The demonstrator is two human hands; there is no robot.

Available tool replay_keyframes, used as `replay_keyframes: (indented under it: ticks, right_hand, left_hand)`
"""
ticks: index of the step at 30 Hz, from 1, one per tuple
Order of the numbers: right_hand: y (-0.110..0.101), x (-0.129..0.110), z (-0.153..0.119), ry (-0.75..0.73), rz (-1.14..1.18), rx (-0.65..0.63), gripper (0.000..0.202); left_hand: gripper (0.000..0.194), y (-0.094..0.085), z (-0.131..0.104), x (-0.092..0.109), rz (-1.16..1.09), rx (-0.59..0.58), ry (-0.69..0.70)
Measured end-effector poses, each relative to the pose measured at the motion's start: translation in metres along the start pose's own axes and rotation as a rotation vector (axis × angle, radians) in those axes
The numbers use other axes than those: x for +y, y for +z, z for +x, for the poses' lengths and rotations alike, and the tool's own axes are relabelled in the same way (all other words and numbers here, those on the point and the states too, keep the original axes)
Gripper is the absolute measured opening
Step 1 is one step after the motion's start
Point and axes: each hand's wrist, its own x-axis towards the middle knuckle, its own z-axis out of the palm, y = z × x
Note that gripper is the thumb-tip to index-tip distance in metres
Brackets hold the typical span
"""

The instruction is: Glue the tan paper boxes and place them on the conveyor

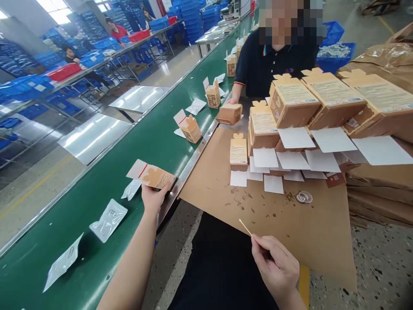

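Observation:
My left hand (154, 199) is closed around a small brown carton (158, 177), which lies tilted at the belt's near edge, its white flap with a red stripe standing open. In my right hand (276, 263), a cotton swab (245, 227) is pinched between thumb and fingertips, its white tip pointing up and left over the cardboard-covered table (206, 181). Beyond it, a small clear round dish (304, 197) sits among dark brown smudges. One open-flapped carton (238, 150) stands by itself to the left of a stack of similar cartons (295, 101).
A green conveyor belt (142, 142) runs diagonally at left, carrying silver pouches (109, 219) and open cartons (190, 128). Across the table, a co-worker's hand (232, 100) holds another carton (229, 114). Brown sacking (380, 64) is piled at right; blue bins (337, 49) stand behind.

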Motion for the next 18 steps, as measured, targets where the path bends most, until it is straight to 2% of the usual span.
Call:
replay_keyframes:
  ticks: [2, 4, 7, 10, 13, 14, 16, 18]
  right_hand:
    - [0.004, -0.001, 0.004, -0.002, 0.002, -0.005, 0.025]
    - [0.008, -0.001, 0.010, -0.009, 0.011, -0.015, 0.025]
    - [0.008, 0.000, 0.020, -0.027, 0.022, -0.020, 0.026]
    - [-0.006, 0.002, 0.024, -0.024, -0.022, 0.021, 0.026]
    - [-0.024, 0.004, 0.021, -0.012, -0.096, 0.087, 0.022]
    - [-0.029, 0.005, 0.020, -0.010, -0.113, 0.099, 0.021]
    - [-0.035, 0.006, 0.018, -0.005, -0.127, 0.114, 0.020]
    - [-0.036, 0.006, 0.020, -0.003, -0.116, 0.116, 0.019]
  left_hand:
    - [0.085, -0.005, 0.018, -0.002, 0.052, 0.004, -0.018]
    - [0.085, -0.001, 0.030, 0.002, 0.119, -0.009, -0.051]
    - [0.089, 0.007, 0.033, 0.008, 0.171, -0.045, -0.079]
    - [0.095, 0.006, 0.010, 0.006, 0.116, 0.012, 0.021]
    - [0.082, 0.006, -0.023, 0.000, 0.006, 0.154, 0.226]
    - [0.073, 0.010, -0.030, 0.002, -0.037, 0.154, 0.270]
    - [0.054, 0.033, -0.036, 0.015, -0.145, 0.045, 0.263]
    - [0.043, 0.075, -0.028, 0.041, -0.262, -0.170, 0.135]
